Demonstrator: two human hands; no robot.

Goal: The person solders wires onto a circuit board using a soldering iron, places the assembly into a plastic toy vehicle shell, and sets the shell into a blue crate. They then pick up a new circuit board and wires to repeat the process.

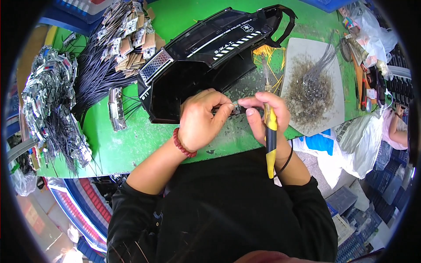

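My right hand (274,115) has a soldering iron (271,147) with a yellow and black handle tucked in it, its metal tip pointing away from me. The thumb and forefinger of that hand meet a small part (237,108), dark and silvery, too small to name. Closed in a pinch, my left hand (202,115) holds the same part from the other side; a red bead bracelet circles the wrist. Just beyond my hands lies a black toy vehicle shell (219,41) with white markings, tilted on its side, its hollow facing me. My left fingers cover part of its near edge.
On the green table (105,151), bundles of black-wired circuit boards (131,37) and silvery parts (50,96) pile up at left. A clear-wrapped piece (115,109) lies beside the shell. Yellow wires (274,68) and a grey board (322,116) with dark residue are at right.
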